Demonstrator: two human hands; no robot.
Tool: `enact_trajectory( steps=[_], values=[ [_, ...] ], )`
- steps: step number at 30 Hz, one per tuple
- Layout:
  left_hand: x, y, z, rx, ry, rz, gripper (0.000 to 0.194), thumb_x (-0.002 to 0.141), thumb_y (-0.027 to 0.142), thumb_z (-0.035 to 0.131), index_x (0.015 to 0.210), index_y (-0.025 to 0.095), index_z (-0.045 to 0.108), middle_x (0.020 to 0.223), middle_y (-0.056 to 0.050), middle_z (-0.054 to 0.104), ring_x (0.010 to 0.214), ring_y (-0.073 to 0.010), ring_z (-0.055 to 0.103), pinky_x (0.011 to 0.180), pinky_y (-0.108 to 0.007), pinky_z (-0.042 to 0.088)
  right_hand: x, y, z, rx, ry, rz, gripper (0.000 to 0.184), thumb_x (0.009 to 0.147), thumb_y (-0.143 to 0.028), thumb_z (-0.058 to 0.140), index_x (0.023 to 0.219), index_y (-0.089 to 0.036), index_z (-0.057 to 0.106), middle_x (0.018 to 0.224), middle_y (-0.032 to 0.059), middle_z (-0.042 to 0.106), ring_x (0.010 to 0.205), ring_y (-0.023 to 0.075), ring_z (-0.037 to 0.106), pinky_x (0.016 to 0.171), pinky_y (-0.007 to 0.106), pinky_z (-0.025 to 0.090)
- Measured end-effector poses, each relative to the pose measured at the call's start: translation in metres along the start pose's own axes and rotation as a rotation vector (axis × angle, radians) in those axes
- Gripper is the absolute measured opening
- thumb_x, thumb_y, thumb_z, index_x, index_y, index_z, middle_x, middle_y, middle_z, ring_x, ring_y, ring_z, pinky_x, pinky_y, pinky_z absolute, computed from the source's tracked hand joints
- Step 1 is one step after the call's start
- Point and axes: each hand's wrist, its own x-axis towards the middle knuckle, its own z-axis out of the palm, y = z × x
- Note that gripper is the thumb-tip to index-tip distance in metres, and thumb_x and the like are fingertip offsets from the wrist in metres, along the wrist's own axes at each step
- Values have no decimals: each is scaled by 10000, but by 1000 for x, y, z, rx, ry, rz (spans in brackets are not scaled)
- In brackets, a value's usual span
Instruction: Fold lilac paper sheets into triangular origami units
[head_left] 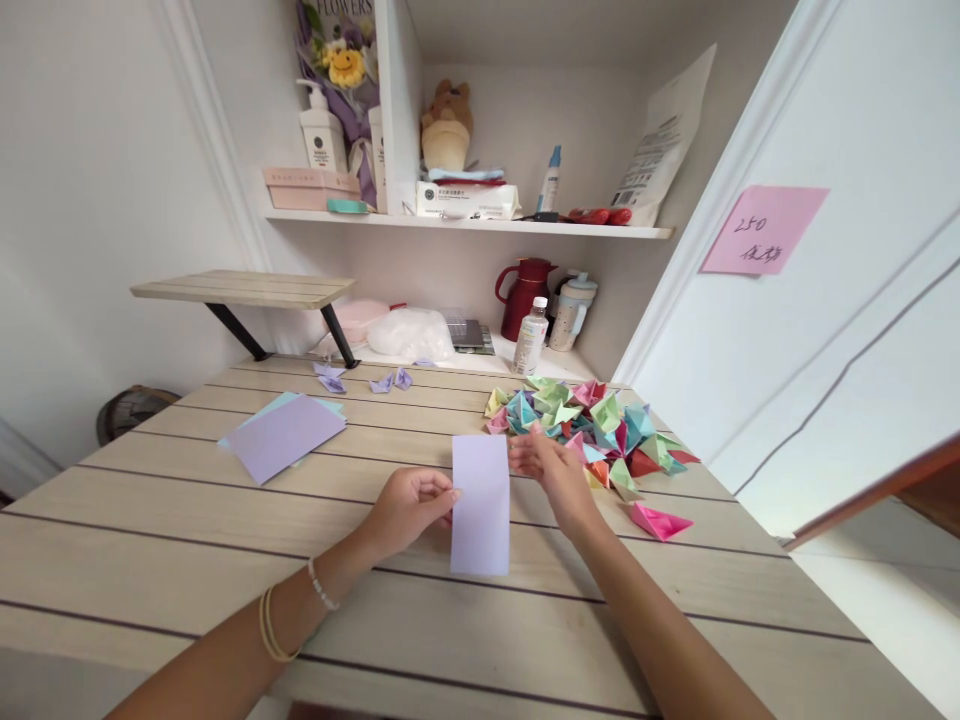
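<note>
A purple sheet of paper (pixel 480 510), narrow and upright in shape, is held just above the table in front of me. My left hand (pixel 416 508) pinches its left edge between thumb and fingers. Beside the sheet's upper right edge is my right hand (pixel 553 472), its fingers stretched out and apart from one another; nothing shows in it. A stack of purple and light blue paper (pixel 286 437) lies on the left of the table. Several small purple folded paper pieces (pixel 382 383) sit toward the back.
Colourful folded paper boats (pixel 600 425) are heaped at the right, with a pink boat (pixel 660 521) nearer me. Behind them stand a clear bottle (pixel 531 338) and a red jug (pixel 527 298). A small raised stand (pixel 244 288) occupies the table's back left.
</note>
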Motion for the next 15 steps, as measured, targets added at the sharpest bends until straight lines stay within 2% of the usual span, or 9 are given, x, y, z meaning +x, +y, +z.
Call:
enact_trajectory(
  steps=[2, 4, 10, 13, 15],
  values=[
    [1, 1, 0, -34, 76, 23, 216, 686, 340, 628, 712, 126, 609, 682, -46, 672, 605, -151, 626, 582, -266, 520, -6, 2, 9, -48, -173, 38, 436, 724, -560, 512, 689, -141, 626, 676, 50, 614, 612, 159, 548, 604, 288, 442],
    [1, 2, -1, -72, 138, 33, 212, 682, 338, 632, 710, 129, 607, 691, -45, 677, 625, -164, 635, 614, -292, 530, -11, 5, 17, -137, -262, 12, 408, 723, -535, 529, 613, -146, 585, 616, 12, 571, 574, 135, 511, 569, 259, 414],
    [2, 6, -2, -135, 152, 19, 192, 676, 317, 642, 707, 130, 610, 693, -45, 685, 627, -174, 641, 633, -319, 540, -13, 9, 21, -400, -222, -136, 438, 768, -526, 450, 518, -167, 468, 527, -22, 461, 495, 107, 397, 473, 226, 297],
    [2, 8, -1, -128, 151, 18, 188, 682, 316, 639, 697, 132, 607, 681, -41, 684, 623, -170, 640, 633, -311, 541, -14, 7, 21, -592, -140, -227, 431, 797, -504, 425, 516, -177, 439, 489, -28, 427, 463, 105, 367, 451, 230, 260],
    [2, 8, -1, -99, 160, 34, 191, 687, 319, 636, 701, 131, 609, 671, -41, 683, 621, -166, 639, 627, -299, 541, -17, 6, 24, -710, -75, -312, 406, 822, -474, 407, 544, -181, 451, 494, -19, 456, 462, 114, 384, 459, 238, 258]
  ],
)
